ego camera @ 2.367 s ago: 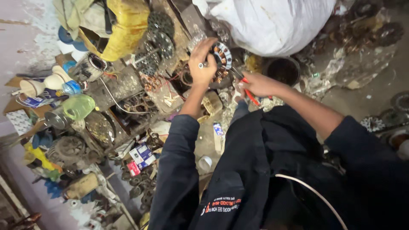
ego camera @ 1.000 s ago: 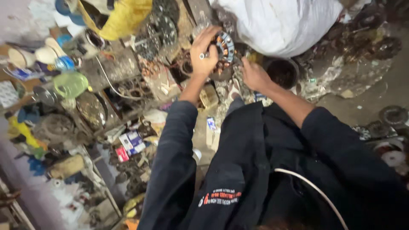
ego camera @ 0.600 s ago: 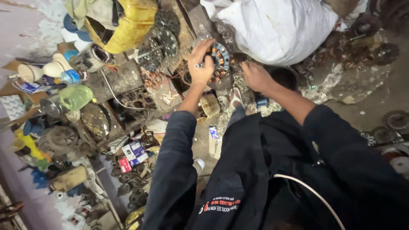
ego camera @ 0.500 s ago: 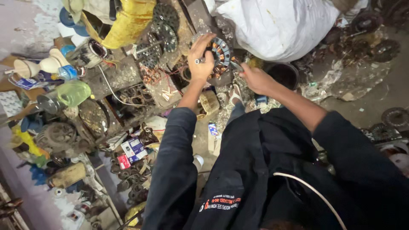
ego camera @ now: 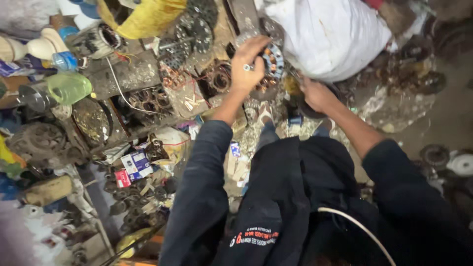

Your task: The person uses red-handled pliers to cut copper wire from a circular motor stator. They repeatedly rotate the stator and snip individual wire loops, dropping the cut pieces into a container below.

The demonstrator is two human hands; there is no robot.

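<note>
Head view: left hand (ego camera: 248,66) hemmed by stator (ego camera: 270,64)

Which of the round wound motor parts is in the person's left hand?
The stator ring with coloured coils beside the white sack; the left hand grips it, while the others lie untouched.

white sack (ego camera: 335,34); yellow bag (ego camera: 148,17); pale green jug (ego camera: 69,87); dark navy sleeves (ego camera: 202,197).
</note>
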